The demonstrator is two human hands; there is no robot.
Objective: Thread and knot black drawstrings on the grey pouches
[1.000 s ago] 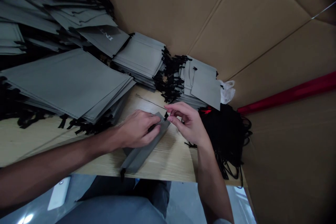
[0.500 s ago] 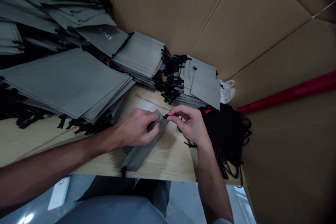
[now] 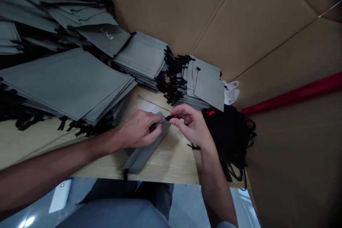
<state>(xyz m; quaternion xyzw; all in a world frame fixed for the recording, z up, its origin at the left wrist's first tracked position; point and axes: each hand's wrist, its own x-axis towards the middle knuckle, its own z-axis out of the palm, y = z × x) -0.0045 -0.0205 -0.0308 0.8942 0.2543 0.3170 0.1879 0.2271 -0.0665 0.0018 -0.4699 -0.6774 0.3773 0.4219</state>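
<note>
Left hand (image 3: 139,130) barely moved, pressing and gripping the grey pouch (image 3: 145,155) at the near edge of the table (image 3: 173,164); right hand (image 3: 191,126) edged farther, now pinching the black cord (image 3: 168,117) tight at the pouch's far corner; cord work looks mid-way
</note>
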